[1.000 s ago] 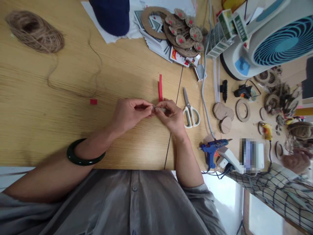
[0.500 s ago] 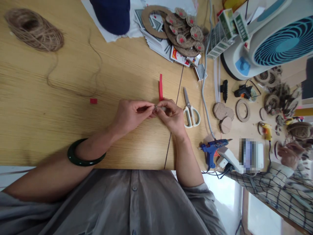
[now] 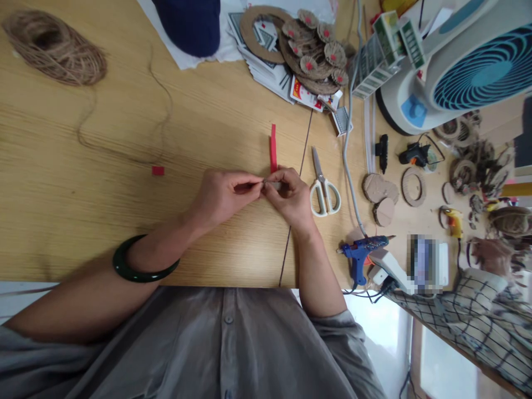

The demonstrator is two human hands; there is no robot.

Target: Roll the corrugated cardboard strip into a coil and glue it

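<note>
My left hand (image 3: 224, 195) is closed in a pinch, thumb and forefinger pressed together, above the wooden table. Its fingertips meet those of my right hand (image 3: 291, 198), which is pinched too. Between them is a tiny brownish bit, mostly covered by the fingers and too small to name. Just beyond my right fingers lies a red strip (image 3: 273, 148). Scissors with white handles (image 3: 325, 191) rest to the right of that hand. A small red piece (image 3: 158, 170) lies to the left, close to a loose strand of twine (image 3: 112, 156).
A twine coil (image 3: 56, 50) sits far left. Behind are a dark blue cap (image 3: 189, 25), playing cards (image 3: 270, 80) and cardboard rings with rosettes (image 3: 313, 55). To the right stand a fan (image 3: 415, 83), a blue glue gun (image 3: 361, 255) and cardboard discs (image 3: 383, 211). A co-worker's checked sleeve (image 3: 477, 293) shows at right.
Both hands stay almost in place, fingertips still together, with only slight finger movement. The view has shifted a little. At right, the co-worker's hand has moved slightly.
</note>
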